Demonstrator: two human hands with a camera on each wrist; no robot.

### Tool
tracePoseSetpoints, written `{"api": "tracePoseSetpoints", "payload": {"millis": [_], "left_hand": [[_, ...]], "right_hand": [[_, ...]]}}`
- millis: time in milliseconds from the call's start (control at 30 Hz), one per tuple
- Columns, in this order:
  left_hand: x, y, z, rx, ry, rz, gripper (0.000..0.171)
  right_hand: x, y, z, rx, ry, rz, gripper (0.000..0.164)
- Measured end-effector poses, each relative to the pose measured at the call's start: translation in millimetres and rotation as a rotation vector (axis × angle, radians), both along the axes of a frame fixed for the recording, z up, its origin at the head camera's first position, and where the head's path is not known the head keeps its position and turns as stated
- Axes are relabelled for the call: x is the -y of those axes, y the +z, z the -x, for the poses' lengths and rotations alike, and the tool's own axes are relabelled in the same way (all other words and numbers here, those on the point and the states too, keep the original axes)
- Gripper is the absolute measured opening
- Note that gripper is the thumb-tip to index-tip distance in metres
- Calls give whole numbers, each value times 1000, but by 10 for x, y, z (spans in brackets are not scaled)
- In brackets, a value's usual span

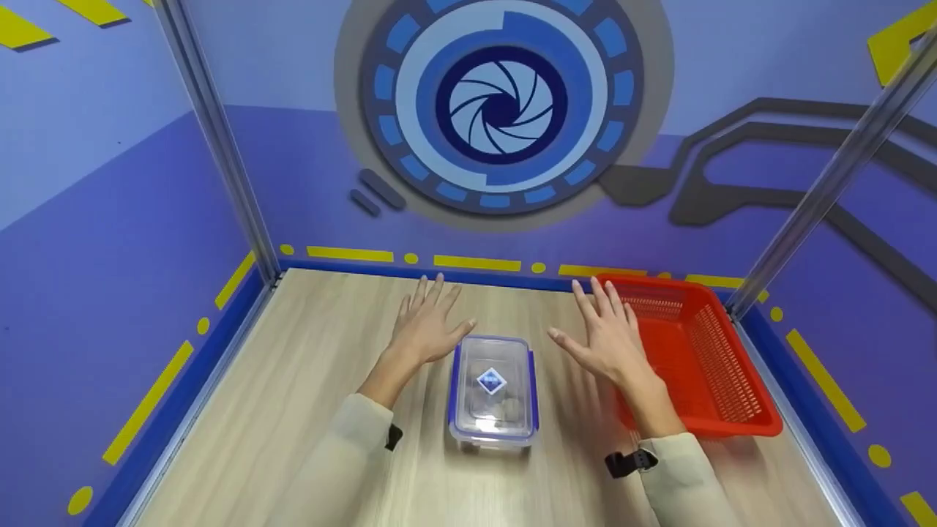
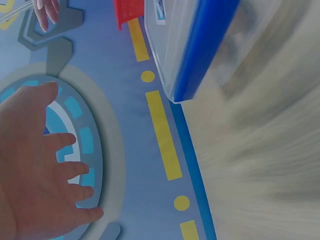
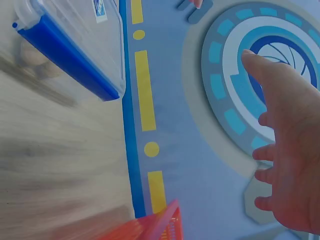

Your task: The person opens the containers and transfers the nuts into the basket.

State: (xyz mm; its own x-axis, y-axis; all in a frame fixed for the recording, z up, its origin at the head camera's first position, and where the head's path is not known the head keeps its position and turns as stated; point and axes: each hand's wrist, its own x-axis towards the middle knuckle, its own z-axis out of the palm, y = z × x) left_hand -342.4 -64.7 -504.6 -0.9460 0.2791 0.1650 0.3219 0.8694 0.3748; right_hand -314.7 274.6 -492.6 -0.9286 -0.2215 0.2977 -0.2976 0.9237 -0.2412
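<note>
Blue and purple walls (image 1: 293,161) painted with yellow dashes and a big round emblem (image 1: 501,110) close in the counter. On it, between the left grip (image 1: 427,329) and the right grip (image 1: 611,337), lies a lidded box (image 1: 494,406), slightly nearer the person than both. Neither grip has hold of anything: each is wide open, palm bare, fingers spread and thumb out toward the box's side, clear of it.

Pale, wood-grained counter (image 1: 307,366) spreads beneath both grips. To the right grip's right stands a red basket (image 1: 725,359) with slotted walls, its near-side rim partly behind that hand. Metal posts (image 1: 219,124) rise at the far corners.

Clear plastic makes up the box, edged in blue, with blue latches along its long sides and a diamond-shaped sticker (image 1: 492,381) on its lid. Brownish lumps (image 3: 37,60) show through its side, too blurred to name.
</note>
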Motion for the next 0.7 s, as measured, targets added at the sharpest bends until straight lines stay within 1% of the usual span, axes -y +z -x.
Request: {"api": "tracePoseSetpoints", "payload": {"millis": [67,167,267,367,433,500,600,700], "left_hand": [[-12,18,-20,-1,-2,-36,80],[-28,32,-62,14,-6,-90,82],[-37,27,-99,26,-18,-150,84],[-28,4,-123,26,-23,-248,83],[-10,-29,-137,13,-18,-330,82],[14,-73,-163,16,-5,-408,81],[42,-160,-210,36,16,-505,80],[50,-267,-255,76,43,-576,80]], "right_hand": [[18,5,-16,-3,12,24,98],[48,7,-55,25,36,104,96],[65,2,-101,75,64,232,93],[80,-21,-136,113,83,358,89],[96,-53,-156,126,88,432,86],[117,-105,-173,133,91,495,84],[148,-214,-194,126,90,570,79],[191,-339,-207,117,86,632,74]]}}
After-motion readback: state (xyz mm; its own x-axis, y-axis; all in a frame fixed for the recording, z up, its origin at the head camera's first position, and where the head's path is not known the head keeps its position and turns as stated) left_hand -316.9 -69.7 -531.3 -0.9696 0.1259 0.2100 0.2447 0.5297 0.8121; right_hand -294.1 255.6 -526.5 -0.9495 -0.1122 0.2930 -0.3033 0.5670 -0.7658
